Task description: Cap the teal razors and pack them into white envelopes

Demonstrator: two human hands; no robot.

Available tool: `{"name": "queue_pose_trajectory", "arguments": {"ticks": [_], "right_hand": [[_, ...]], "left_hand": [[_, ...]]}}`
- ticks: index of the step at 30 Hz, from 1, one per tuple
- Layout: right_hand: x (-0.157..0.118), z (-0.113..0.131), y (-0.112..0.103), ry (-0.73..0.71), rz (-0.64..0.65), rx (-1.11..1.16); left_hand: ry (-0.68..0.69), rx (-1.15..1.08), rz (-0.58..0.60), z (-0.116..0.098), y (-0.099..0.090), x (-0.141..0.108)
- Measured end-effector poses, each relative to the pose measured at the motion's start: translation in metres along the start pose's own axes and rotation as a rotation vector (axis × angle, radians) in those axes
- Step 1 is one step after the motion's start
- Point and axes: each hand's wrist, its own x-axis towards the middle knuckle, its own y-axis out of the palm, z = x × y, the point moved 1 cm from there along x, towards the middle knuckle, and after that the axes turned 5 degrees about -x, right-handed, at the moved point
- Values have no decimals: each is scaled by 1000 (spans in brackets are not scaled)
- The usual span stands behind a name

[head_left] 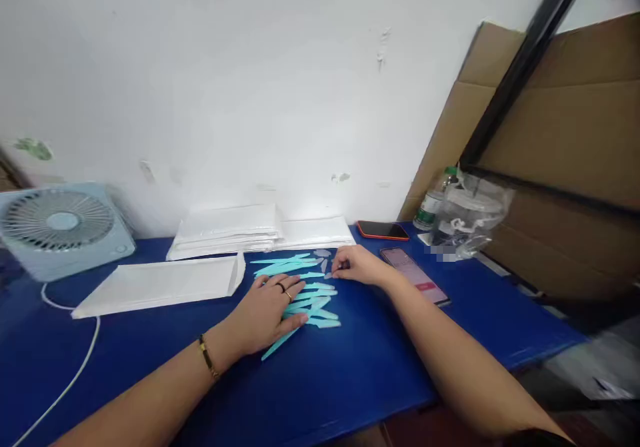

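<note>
Several turquoise eyebrow razors lie in a loose pile on the blue table. My left hand rests flat over their handles, fingers apart, pressing on the pile. Beyond its fingertips, more razors lie side by side. My right hand is closed in a pinch at a small clear blade cap, by the end of one razor. Other loose clear caps lie just left of that hand. The right fingertips are partly hidden, so the exact grip is hard to see.
White padded envelopes are stacked against the wall, and a single envelope lies at left. A fan with a white cable stands far left. Two phones, a water bottle and a plastic bag are at right.
</note>
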Motion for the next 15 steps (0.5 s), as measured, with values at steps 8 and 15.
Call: {"name": "queue_pose_trajectory", "arguments": {"ticks": [8, 15], "right_hand": [[-4, 1, 0, -1, 42, -6], [-2, 0, 2, 103, 35, 58]], "left_hand": [[9, -33, 10, -3, -2, -3], [11, -51, 17, 1, -3, -6]]}}
